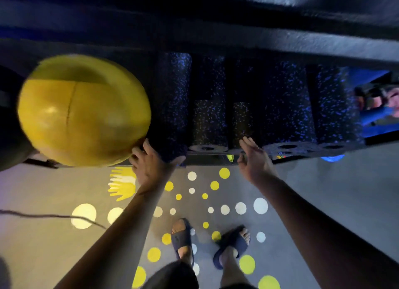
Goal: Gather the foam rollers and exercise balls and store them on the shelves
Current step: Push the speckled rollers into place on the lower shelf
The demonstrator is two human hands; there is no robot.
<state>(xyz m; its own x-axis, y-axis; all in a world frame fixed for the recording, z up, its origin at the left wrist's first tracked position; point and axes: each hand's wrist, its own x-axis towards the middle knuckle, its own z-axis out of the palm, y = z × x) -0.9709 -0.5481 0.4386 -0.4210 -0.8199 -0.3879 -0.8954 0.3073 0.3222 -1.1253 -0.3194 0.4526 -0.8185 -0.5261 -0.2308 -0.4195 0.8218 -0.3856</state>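
Dim, blue-tinted wide-angle view with motion blur.
The top of the frame sinks into near-black; the big glossy yellow exercise ball point(84, 113) at left is smeared yet shows soft highlights; the pale spotted floor point(323, 191) below is brightest; edges bow.

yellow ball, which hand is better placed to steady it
Left. The left hand grips the end of a roller beside the ball; the right hand is open, farther off by other rollers.

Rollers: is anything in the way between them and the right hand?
No, nothing visible. The open right hand is right at the rollers' front ends on the shelf. The left hand grips one roller.
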